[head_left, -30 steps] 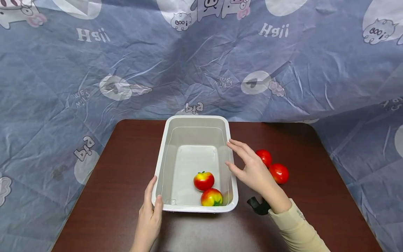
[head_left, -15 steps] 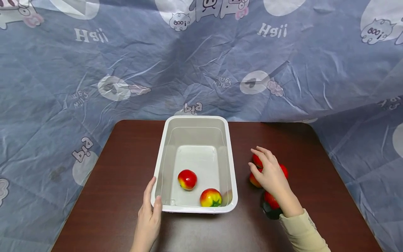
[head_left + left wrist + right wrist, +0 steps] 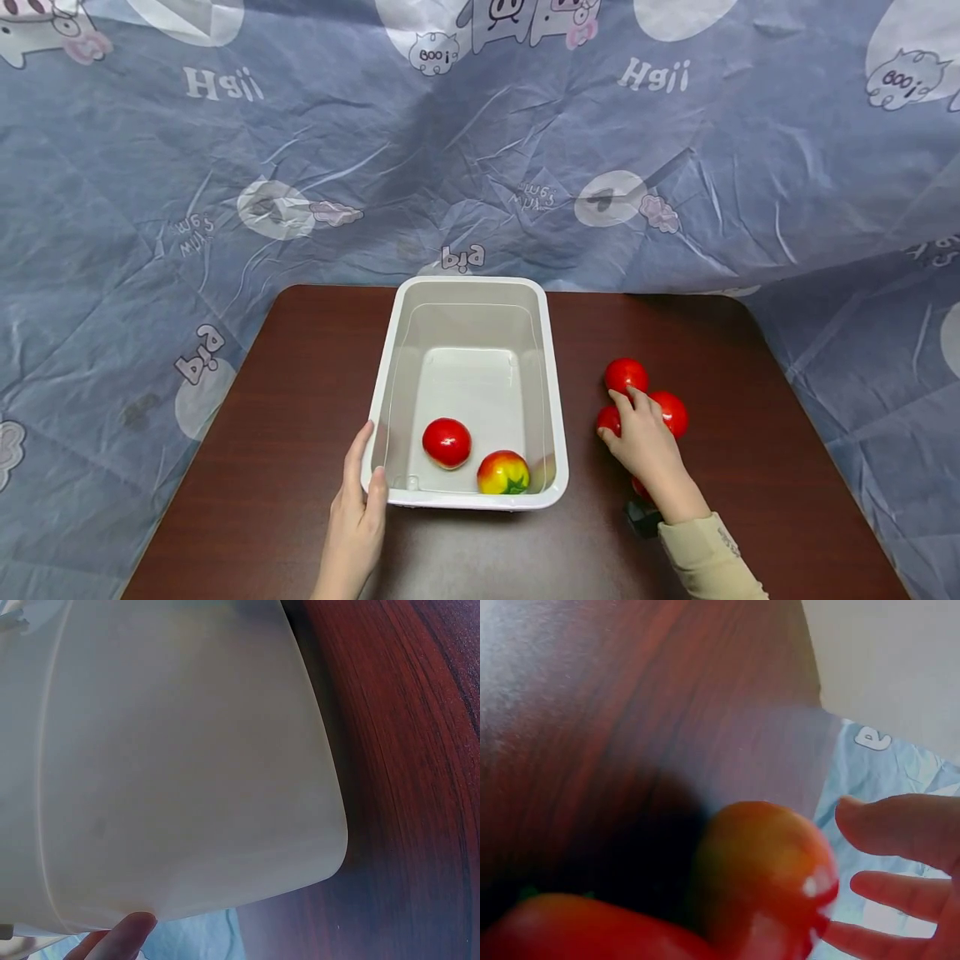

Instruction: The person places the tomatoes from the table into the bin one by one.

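Red tomatoes (image 3: 647, 400) lie in a small cluster on the dark wood tabletop (image 3: 285, 400), right of the white tub (image 3: 390, 367), and our right hand (image 3: 647, 446) rests over the nearest of them, fingers curling onto it; from the right wrist view the fingers (image 3: 900, 829) are just beside a red-orange tomato (image 3: 761, 874), closing but, as far as we can tell, not yet clamped around it. Our left hand (image 3: 358, 517) grips the tub's near left corner, thumb over the rim, and in the left wrist view only a fingertip (image 3: 124, 934) shows against the tub wall (image 3: 187, 765). Two tomatoes already sit inside the tub, a red one (image 3: 447, 442) and a yellow-red one (image 3: 503, 472) near the front wall. To do this pick well, we judge that we should wrap thumb and fingers round one fruit only, since its neighbours are touching it and could roll off across the smooth tabletop if nudged; a light, even squeeze suits a round, slippery skin. We keep the left hand firm on the tub so that it does not slide. On the blue backdrop cloth (image 3: 150, 167) the writing appears mirrored: we can make out "pig", "High" and "oink", beside cartoon animals; the tub and fruit carry no label we can see.
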